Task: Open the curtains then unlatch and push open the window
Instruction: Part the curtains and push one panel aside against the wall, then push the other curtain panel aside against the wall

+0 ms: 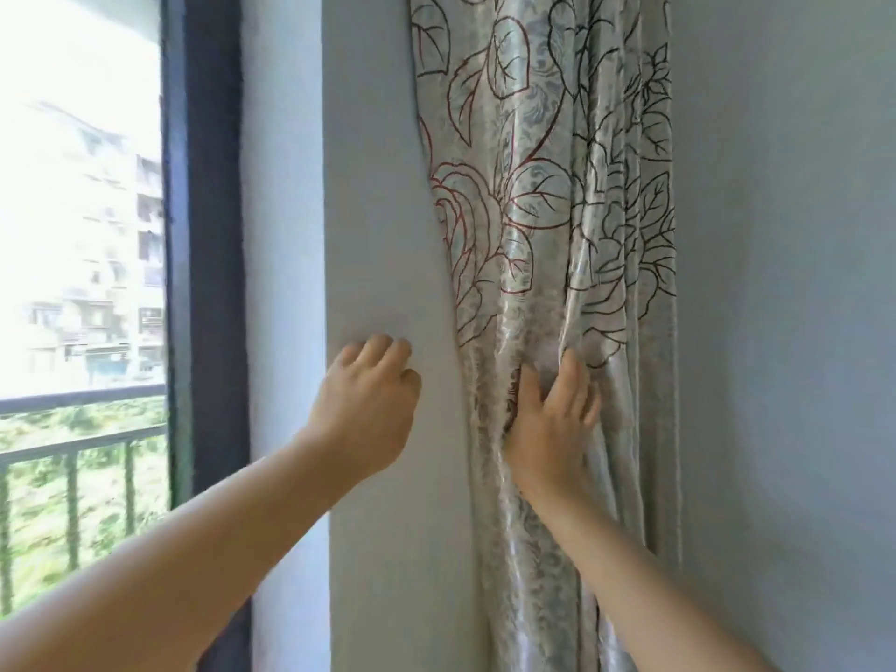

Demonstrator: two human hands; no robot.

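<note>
Shiny cream satin curtain with red and black outlined flower-and-leaf print (548, 196) hangs bunched in folds against the pale grey-blue painted wall (785, 283), drawn clear of the glass and gathered at the right of the window opening. Right hand (550, 419) lies on the gathered folds about mid-height, fingers spread and pressing into the cloth, thumb tucked into a crease; looks like a loose grasp on the fabric, not a tight fist. Left hand (366, 405) is up against the bare wall corner (388, 235) just left of the curtain edge, fingers curled under, holding nothing that shows; fingertips are hidden behind the knuckles. Dark navy window frame upright (208, 211) stands left of the white reveal (281, 235), well apart from both hands. Through the glass: a dark metal balcony railing with vertical bars (72, 448), green foliage below, washed-out apartment blocks (111, 283) beyond, mostly blown out by glare. No latch can be made out on the frame. Curtain top and hem are cut off by the picture edges; both forearms run out of the bottom edge.
</note>
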